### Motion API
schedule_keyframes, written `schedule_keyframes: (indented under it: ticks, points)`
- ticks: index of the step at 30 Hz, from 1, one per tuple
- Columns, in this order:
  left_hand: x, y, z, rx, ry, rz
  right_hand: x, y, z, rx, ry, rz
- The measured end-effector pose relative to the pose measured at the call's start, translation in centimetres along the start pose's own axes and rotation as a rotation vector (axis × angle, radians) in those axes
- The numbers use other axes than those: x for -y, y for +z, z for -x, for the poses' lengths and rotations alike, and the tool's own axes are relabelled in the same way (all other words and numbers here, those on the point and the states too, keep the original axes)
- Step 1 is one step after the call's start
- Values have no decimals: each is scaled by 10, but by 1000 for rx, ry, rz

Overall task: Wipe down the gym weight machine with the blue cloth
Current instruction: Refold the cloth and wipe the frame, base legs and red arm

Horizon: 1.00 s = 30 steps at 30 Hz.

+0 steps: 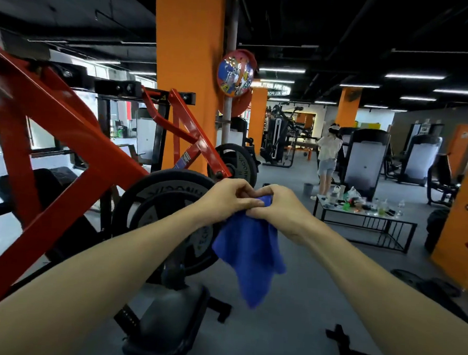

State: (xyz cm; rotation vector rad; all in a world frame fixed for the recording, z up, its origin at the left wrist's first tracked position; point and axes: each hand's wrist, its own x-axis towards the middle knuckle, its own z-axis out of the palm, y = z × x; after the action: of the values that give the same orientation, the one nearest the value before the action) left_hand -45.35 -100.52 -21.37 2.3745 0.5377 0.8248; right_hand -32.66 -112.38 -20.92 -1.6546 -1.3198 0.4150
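Cloth: the soft blue cloth (249, 255) hangs straight down from both hands. Its long way runs up and down, and its loose bottom corner points at the grey floor (296, 311).
Left hand: the left hand (226, 200) is held out in front, fingers curled, pinching the top edge of the cloth.
Right hand: the right hand (283, 207) is just beside the left hand, touching it. Its fingers are curled too and pinch the same top edge.
Arms: both bare arms reach forward and meet in the middle.
Machine: the red metal weight machine (66, 147) stands left of the cloth. Its round black weight plates (155, 200) are just behind the left hand.
Pillar: a tall orange pillar (187, 66) stands behind the machine.
Table: a low black table (366, 219) with bottles on it sits far to the right of the cloth.
Person: a person in a white top (328, 155) stands beyond the table.
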Motion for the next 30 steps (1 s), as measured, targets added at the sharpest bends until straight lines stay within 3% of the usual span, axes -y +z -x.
schedule_keyframes:
  ticks: [6, 11, 17, 22, 30]
  points:
    - [-40, 1, -34, 38, -61, 132, -11, -49, -21, 19, -83, -238]
    - [-36, 4, -74, 55, -64, 127, -15, -74, -55, -87, -113, -299]
    - [-8, 8, -141, 33, -76, -68, -42, -97, -130, -149, -161, -268]
    - [17, -14, -203, 12, -135, -102, -59, -107, -210, -87, -156, -230]
    - [84, -44, -291, -37, -228, -430, -80, -85, -336, 31, -291, -175]
